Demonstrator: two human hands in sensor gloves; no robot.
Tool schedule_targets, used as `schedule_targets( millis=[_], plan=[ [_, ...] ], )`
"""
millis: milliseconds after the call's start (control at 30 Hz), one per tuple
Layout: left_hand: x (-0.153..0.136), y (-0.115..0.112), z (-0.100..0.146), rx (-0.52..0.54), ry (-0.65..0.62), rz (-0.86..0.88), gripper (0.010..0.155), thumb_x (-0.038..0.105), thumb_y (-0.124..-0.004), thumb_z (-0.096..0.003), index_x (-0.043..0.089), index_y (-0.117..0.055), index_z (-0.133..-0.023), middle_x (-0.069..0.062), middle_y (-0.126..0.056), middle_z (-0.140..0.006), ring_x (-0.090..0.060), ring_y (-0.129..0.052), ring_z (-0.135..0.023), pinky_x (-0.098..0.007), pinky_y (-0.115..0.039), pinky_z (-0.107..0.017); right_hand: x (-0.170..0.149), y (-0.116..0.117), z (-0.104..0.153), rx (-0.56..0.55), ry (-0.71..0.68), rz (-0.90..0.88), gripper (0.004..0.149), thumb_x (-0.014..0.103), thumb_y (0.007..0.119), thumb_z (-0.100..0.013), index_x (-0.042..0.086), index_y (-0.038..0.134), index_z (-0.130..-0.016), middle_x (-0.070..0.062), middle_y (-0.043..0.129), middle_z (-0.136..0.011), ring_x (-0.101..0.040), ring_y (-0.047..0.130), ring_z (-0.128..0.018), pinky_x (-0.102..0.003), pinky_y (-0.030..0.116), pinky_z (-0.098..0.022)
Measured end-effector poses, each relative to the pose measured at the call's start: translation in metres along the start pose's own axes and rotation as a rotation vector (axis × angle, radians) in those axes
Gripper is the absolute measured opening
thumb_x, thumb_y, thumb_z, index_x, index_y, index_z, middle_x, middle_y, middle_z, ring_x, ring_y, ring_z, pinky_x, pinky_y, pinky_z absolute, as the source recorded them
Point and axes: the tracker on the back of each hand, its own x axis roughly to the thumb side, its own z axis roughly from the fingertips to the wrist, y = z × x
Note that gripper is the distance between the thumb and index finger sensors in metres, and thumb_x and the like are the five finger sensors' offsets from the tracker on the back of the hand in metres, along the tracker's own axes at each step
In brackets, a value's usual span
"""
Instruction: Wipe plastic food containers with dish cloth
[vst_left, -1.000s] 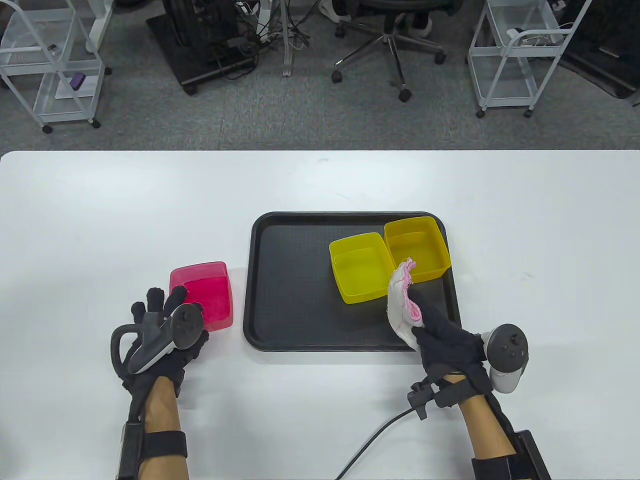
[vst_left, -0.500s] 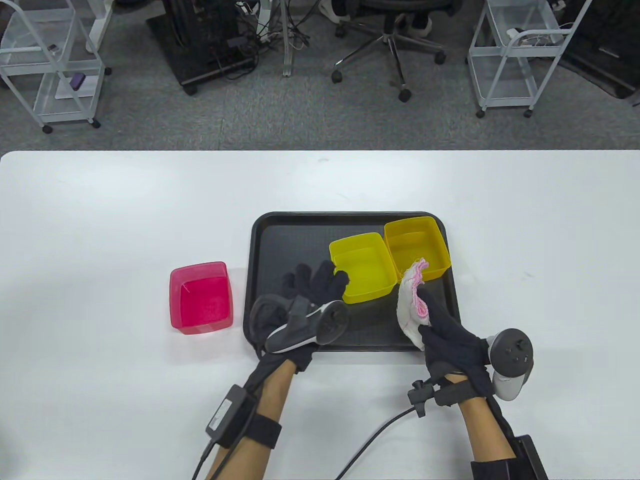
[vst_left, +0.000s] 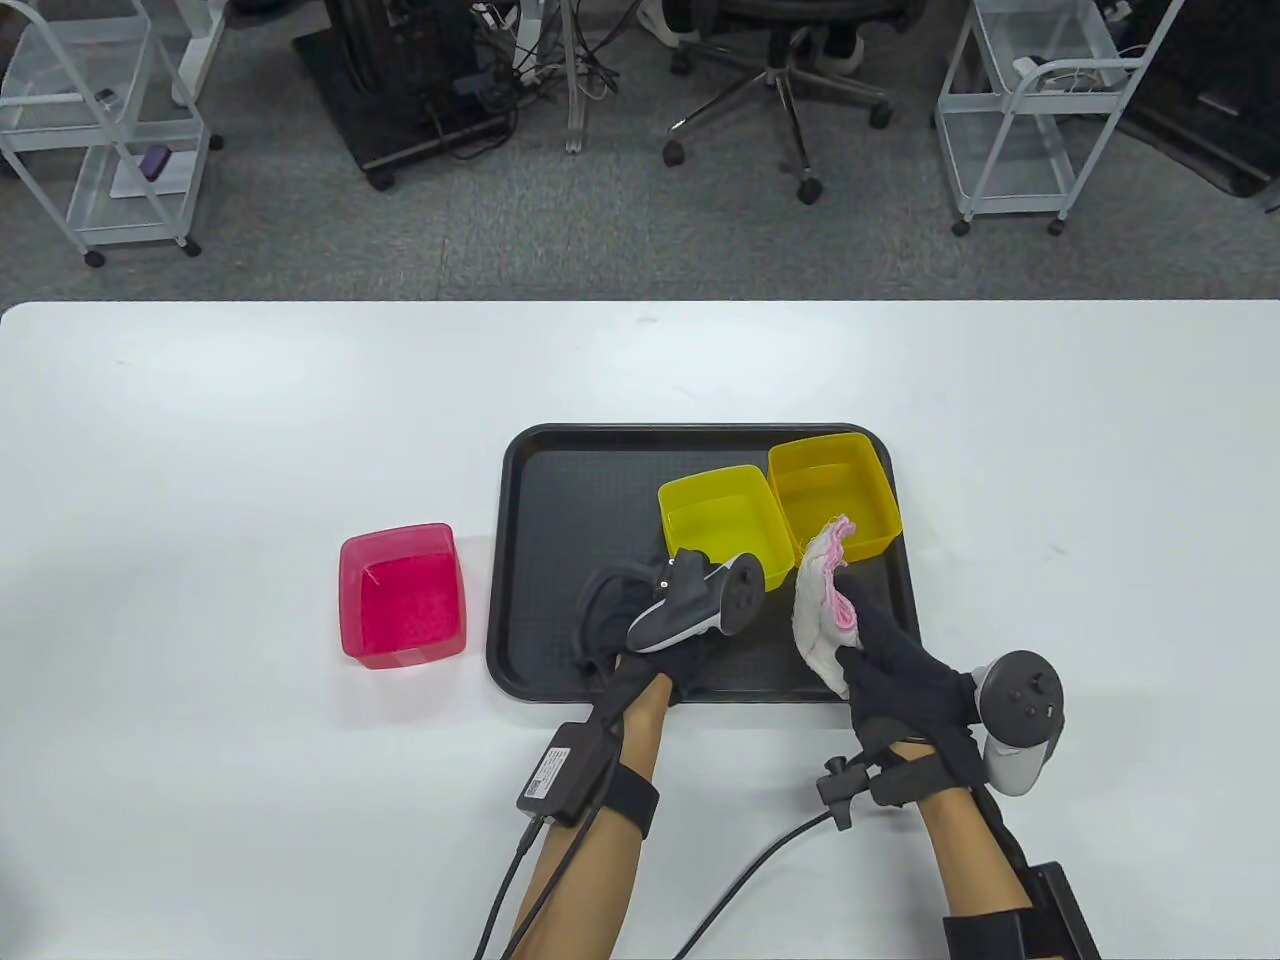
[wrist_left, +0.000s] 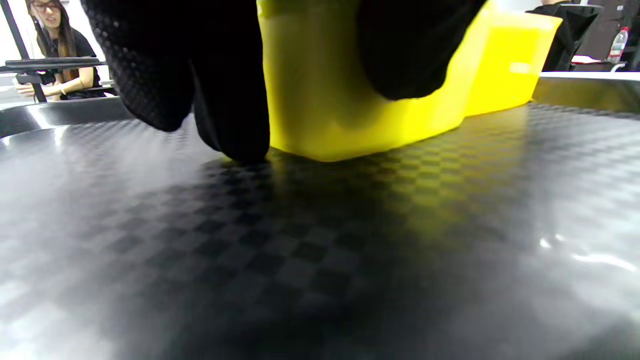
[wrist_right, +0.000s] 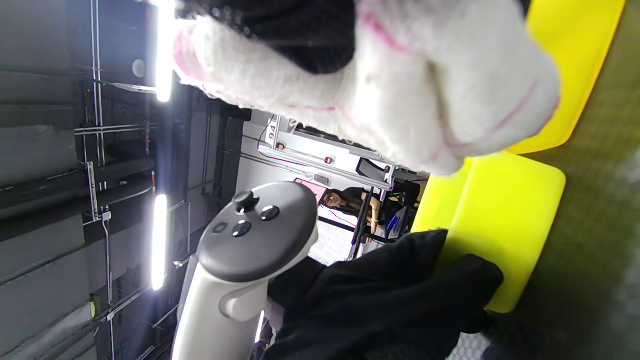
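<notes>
Two yellow plastic containers stand side by side on the black tray (vst_left: 580, 500): a near one (vst_left: 720, 515) and a far-right one (vst_left: 835, 490). My left hand (vst_left: 680, 572) is on the tray at the near container's front-left corner. In the left wrist view its fingers (wrist_left: 220, 90) and thumb lie against that container's wall (wrist_left: 320, 100), gripping it. My right hand (vst_left: 850, 615) holds a bunched white and pink dish cloth (vst_left: 815, 610) above the tray's right part, just in front of the far-right container. The cloth fills the top of the right wrist view (wrist_right: 425, 90). A pink container (vst_left: 403, 595) stands on the table left of the tray.
The tray sits mid-table on a white table (vst_left: 200, 450). Cables run from both wrists to the table's near edge. An office chair (vst_left: 780, 80) and wire carts (vst_left: 1040, 110) stand on the floor beyond the far edge.
My left hand let go of the pink container, crossed right onto the tray and took hold of the near yellow container's corner. My right hand with the cloth barely moved.
</notes>
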Motion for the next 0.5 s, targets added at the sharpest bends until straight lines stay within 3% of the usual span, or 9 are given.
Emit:
schedule_targets(
  millis=[100, 200, 367, 500],
  plan=[
    [-0.003, 0.006, 0.008, 0.083, -0.016, -0.065, 0.040, 0.044, -0.077, -0.0525, 0.033, -0.085, -0.091, 0.009, -0.092, -0.094, -0.028, -0.103, -0.082, -0.046, -0.087, -0.068, 0.000, 0.000, 0.000, -0.005, -0.001, -0.001, 0.050, 0.004, 0.073, -0.047, 0.008, 0.065, -0.096, -0.026, 0.068, -0.100, -0.055, 0.074, -0.084, -0.061, 0.073, -0.054],
    [-0.012, 0.017, 0.020, 0.103, -0.023, -0.077, 0.040, 0.044, -0.077, -0.0523, 0.032, -0.085, -0.090, 0.009, -0.092, -0.094, -0.028, -0.102, -0.082, -0.045, -0.086, -0.068, 0.000, 0.000, 0.002, -0.007, -0.003, 0.009, 0.050, 0.004, 0.072, -0.047, 0.008, 0.065, -0.096, -0.026, 0.067, -0.100, -0.055, 0.074, -0.084, -0.061, 0.073, -0.054],
    [-0.036, 0.042, 0.064, 0.237, -0.048, -0.078, 0.039, 0.047, -0.080, -0.0501, 0.034, -0.086, -0.086, 0.010, -0.093, -0.090, -0.027, -0.103, -0.079, -0.045, -0.090, -0.063, 0.004, 0.005, 0.004, 0.018, -0.062, 0.113, 0.049, 0.001, 0.073, -0.047, 0.008, 0.067, -0.095, -0.027, 0.067, -0.101, -0.056, 0.071, -0.085, -0.063, 0.070, -0.055],
    [-0.049, 0.049, 0.108, 0.292, -0.114, -0.009, 0.039, 0.048, -0.080, -0.0502, 0.032, -0.086, -0.086, 0.009, -0.093, -0.089, -0.030, -0.102, -0.078, -0.043, -0.093, -0.058, 0.021, 0.015, 0.006, -0.050, -0.190, 0.175, 0.048, 0.000, 0.074, -0.046, 0.009, 0.070, -0.094, -0.027, 0.067, -0.100, -0.056, 0.068, -0.086, -0.063, 0.069, -0.056]
  ],
)
